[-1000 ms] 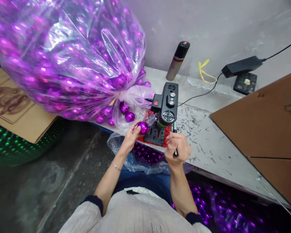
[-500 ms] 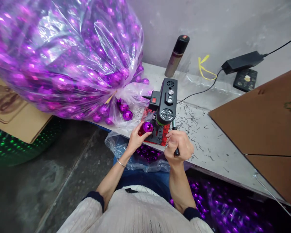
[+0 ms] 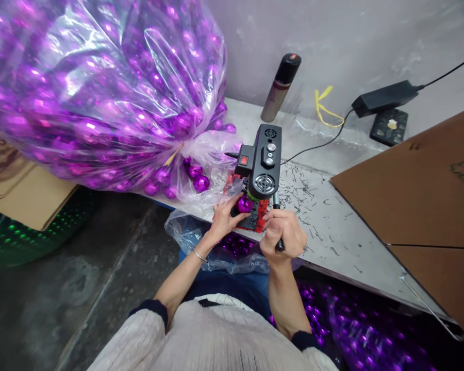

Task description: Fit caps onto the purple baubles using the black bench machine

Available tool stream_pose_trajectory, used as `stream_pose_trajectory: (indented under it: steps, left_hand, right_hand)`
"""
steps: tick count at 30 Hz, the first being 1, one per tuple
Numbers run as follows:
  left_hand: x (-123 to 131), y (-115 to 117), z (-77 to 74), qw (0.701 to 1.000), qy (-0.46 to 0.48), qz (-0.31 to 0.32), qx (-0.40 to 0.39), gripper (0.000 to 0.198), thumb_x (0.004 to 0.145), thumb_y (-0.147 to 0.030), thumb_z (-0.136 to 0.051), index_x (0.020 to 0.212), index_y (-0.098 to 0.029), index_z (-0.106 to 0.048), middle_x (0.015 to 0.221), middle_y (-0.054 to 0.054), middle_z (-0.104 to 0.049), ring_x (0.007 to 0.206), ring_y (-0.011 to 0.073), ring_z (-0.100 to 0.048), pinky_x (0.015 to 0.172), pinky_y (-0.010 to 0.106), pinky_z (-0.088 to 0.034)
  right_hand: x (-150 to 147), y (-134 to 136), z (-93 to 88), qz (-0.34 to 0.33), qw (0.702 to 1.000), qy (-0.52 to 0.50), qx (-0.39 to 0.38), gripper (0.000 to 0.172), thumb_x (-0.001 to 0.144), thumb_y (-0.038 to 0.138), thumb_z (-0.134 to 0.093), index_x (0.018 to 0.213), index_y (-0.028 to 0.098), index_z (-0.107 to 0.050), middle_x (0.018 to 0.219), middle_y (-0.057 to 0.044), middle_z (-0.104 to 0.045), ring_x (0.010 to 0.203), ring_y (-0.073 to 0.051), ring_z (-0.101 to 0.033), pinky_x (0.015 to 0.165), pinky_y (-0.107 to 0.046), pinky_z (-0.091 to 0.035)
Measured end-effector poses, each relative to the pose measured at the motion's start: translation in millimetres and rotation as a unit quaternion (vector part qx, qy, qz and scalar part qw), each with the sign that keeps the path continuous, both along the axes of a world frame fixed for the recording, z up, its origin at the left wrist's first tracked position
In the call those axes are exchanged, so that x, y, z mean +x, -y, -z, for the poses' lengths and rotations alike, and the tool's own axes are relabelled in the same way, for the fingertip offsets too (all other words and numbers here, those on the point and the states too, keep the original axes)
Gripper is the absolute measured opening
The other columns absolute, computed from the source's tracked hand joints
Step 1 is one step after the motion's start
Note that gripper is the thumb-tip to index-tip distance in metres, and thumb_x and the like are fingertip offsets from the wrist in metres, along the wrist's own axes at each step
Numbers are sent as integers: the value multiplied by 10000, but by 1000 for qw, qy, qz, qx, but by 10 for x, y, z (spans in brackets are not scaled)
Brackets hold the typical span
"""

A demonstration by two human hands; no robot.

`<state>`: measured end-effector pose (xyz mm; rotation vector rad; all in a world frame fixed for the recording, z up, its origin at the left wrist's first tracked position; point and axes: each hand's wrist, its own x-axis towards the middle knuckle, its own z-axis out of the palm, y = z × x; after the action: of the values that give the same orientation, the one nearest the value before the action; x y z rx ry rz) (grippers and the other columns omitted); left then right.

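My left hand (image 3: 225,219) pinches a shiny purple ball (image 3: 244,204) and holds it on the red-and-black base under the head of a small black bench press (image 3: 263,162). My right hand (image 3: 283,233) is wrapped round the press's black lever handle (image 3: 277,221), just right of the ball. A huge clear plastic bag (image 3: 100,87) stuffed with purple balls lies on the table's left end, with a few loose purple balls (image 3: 199,180) at its mouth. A smaller clear bag of purple balls (image 3: 232,247) rests on my lap below the table edge.
The grey table (image 3: 332,226) is strewn with small dark metal bits. A spray can (image 3: 280,87) stands at the wall, beside a yellow tie (image 3: 325,108) and a power adapter (image 3: 384,98) with cable. A brown cardboard sheet (image 3: 421,196) covers the right side. More purple balls (image 3: 355,330) lie lower right.
My left hand carried the purple ball rightward from in front of the big bag to under the press head. My right hand stayed on the lever.
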<state>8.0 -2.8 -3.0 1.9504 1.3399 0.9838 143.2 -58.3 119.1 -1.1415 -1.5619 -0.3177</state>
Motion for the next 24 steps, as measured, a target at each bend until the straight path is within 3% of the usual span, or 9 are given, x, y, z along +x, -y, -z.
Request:
stream_pose_trajectory:
  steps: [7,17,24]
  left_hand:
    - [35,-16,125,1000,2,-15,8,693,815,-613,-775,1379,-237,-632,1282,135,-719,1200,317,-634,1067,479,-439]
    - [44,-13,136,1000,13,-19,18,708,797,-640,-775,1360,-230,-647,1253,140,-729,1175,322,-647,1041,481,-464]
    - [50,-1,126,999,5,-19,30,675,822,-619,-763,1351,-214,-649,1269,152,-726,1197,327,-650,1031,484,-477]
  right_hand:
    - [0,33,53,3,1000,-7,-6,211,966,149,-481,777,224,-537,718,-3,-663,635,-120,-626,595,-252,-462]
    - [-46,10,577,-8,999,-34,33,263,1025,237,-385,788,235,-498,745,1,-618,628,-120,-597,630,-283,-507]
    - [-70,-23,688,-24,995,-78,55,280,1043,288,-404,790,226,-507,754,10,-596,640,-115,-604,644,-295,-515]
